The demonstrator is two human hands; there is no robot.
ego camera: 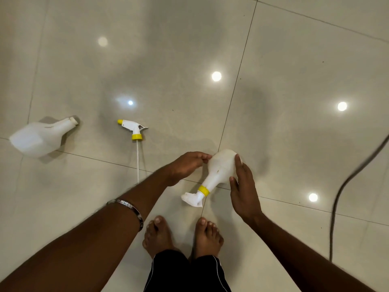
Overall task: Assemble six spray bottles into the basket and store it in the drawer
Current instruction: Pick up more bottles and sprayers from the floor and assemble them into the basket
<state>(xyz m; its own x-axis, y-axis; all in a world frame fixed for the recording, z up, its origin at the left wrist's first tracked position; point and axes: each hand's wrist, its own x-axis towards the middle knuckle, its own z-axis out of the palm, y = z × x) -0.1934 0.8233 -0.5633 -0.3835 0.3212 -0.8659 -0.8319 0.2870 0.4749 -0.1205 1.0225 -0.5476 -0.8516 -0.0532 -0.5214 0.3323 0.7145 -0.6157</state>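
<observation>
An assembled white spray bottle [219, 171] with a yellow collar and white trigger head hangs above the floor, head pointing down toward my feet. My right hand [245, 190] holds its body from the right side, thumb and fingers around it. My left hand [187, 165] pinches the bottle's upper left edge with its fingertips. On the floor to the left lie an empty white bottle [40, 137] on its side and a loose trigger head [133, 128] with yellow nozzle, yellow collar and long white dip tube.
Glossy beige floor tiles reflect several ceiling lights. A dark cable [345, 186] curves down the right side. My bare feet [183, 237] stand at the bottom centre. No basket or drawer is in view.
</observation>
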